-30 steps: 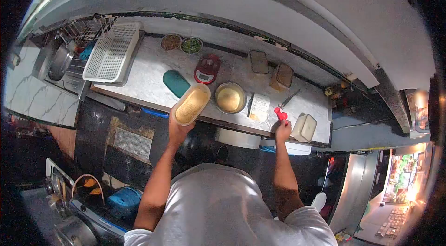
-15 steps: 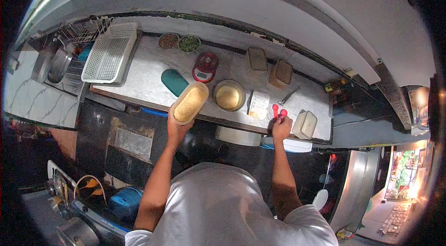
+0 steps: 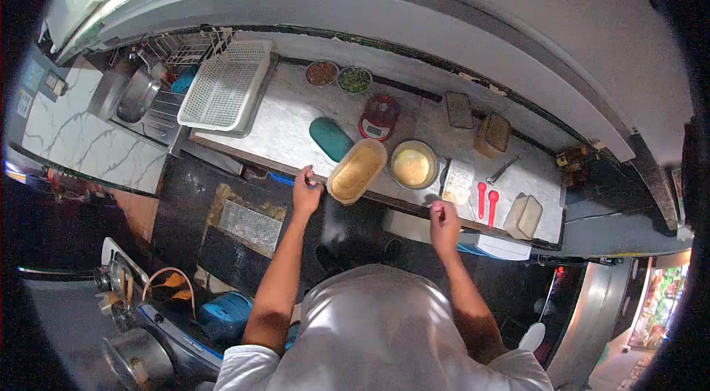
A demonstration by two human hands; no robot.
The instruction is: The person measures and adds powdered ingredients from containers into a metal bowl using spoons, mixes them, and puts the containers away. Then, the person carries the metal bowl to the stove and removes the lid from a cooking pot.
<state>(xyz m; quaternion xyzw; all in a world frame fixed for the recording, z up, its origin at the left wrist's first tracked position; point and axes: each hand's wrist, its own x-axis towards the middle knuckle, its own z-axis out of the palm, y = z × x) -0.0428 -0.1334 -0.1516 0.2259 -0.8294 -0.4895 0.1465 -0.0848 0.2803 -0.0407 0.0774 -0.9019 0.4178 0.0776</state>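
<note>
A long oval tub of pale yellow powder (image 3: pixel 357 171) sits at the counter's front edge. Just left of it is my left hand (image 3: pixel 306 193), fingers apart and apparently off the tub. My right hand (image 3: pixel 445 227) is closed in a pinch near the front edge, with a small pinkish spot at the fingertips that I cannot make out. Two red measuring spoons (image 3: pixel 493 206) lie to its right, beside a printed packet (image 3: pixel 458 182). Between my hands, further back, stands a round metal bowl (image 3: pixel 435 162) with pale yellow contents. Behind the tub lies a teal oval lid (image 3: pixel 330 140).
A red kitchen scale (image 3: pixel 379 119) stands behind the bowl, near two small bowls of brown bits (image 3: pixel 322 73) and chopped greens (image 3: pixel 355 80). A white perforated basket (image 3: pixel 225 88) is at left. Lidded containers (image 3: pixel 492 134) and a rectangular tub (image 3: pixel 523 216) are at right.
My left hand has let go of the tub and drawn off to its left. My right hand has moved left, away from the red spoons. The camera view has shifted.
</note>
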